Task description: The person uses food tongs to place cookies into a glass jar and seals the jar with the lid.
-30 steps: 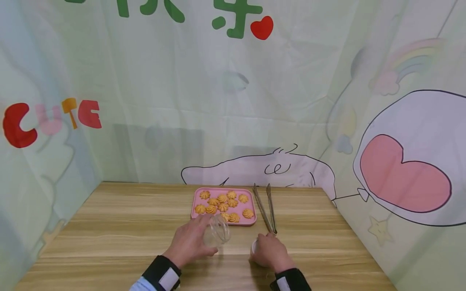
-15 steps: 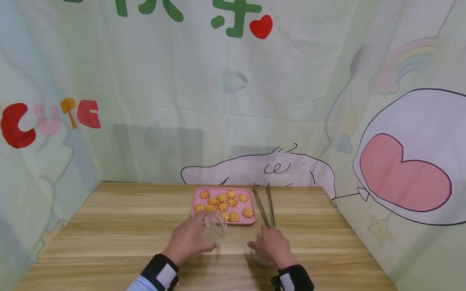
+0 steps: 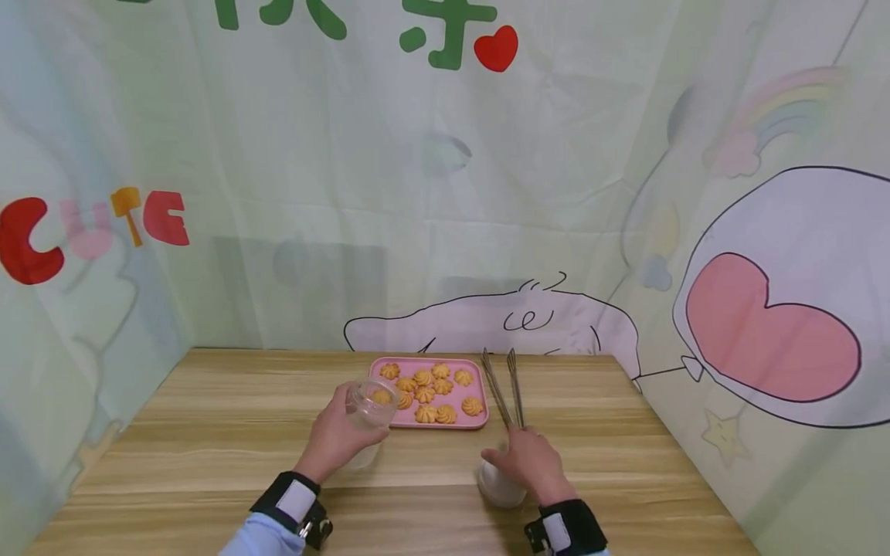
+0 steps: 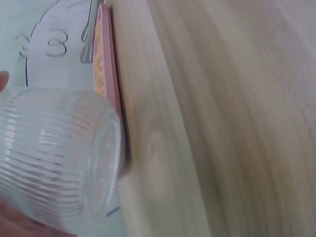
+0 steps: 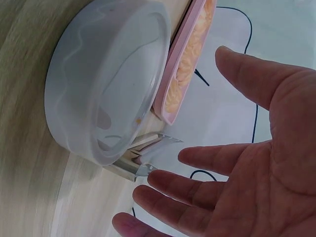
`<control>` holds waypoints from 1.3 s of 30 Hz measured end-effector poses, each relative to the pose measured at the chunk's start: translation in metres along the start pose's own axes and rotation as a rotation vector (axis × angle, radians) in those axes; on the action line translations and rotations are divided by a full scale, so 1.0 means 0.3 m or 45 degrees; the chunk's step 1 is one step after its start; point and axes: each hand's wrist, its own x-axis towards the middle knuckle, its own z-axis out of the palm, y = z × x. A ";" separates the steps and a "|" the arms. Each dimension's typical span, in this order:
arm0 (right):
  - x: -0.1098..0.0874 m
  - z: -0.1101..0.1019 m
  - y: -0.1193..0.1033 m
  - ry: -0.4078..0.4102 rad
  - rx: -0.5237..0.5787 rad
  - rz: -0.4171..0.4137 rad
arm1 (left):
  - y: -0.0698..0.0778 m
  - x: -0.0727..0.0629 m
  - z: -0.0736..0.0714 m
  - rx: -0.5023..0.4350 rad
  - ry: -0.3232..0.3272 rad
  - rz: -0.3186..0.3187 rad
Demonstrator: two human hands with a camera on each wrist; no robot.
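Observation:
My left hand (image 3: pixel 338 432) grips a clear glass jar (image 3: pixel 375 413), its mouth facing up, just left of the pink tray's near corner. In the left wrist view, the ridged wall of the jar (image 4: pixel 44 153) and its base show, with the base apart from the tabletop. My right hand (image 3: pixel 531 461) hovers over a white round lid (image 3: pixel 502 488) lying on the table. The right wrist view shows spread, nearly straight fingers (image 5: pixel 212 160) apart from the glossy lid (image 5: pixel 133 74). Metal tongs (image 3: pixel 518 390) lie just beyond this hand, which hides their near end.
A pink tray (image 3: pixel 480 386) with several swirled cookies (image 3: pixel 424 394) stands at the back of the wooden table (image 3: pixel 229 417). Behind the table's far edge hangs a printed cloth (image 3: pixel 299 193), with further cloth on both sides.
My left hand has moved left and tipped the jar from its side to nearly upright. The right hand has let go of the lid and risen off it.

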 end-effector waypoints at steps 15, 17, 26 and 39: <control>0.026 -0.052 0.013 -0.021 0.018 0.022 | -0.102 0.077 -0.071 -0.116 0.094 -0.148; 0.033 -0.058 0.021 0.000 0.009 0.008 | -0.113 0.082 -0.075 -0.116 0.104 -0.168; 0.083 -0.085 0.049 0.075 -0.064 0.001 | -0.141 0.088 -0.080 -0.157 0.151 -0.154; 0.142 -0.081 0.057 0.015 -0.046 0.074 | -0.153 0.083 -0.088 -0.128 0.091 -0.172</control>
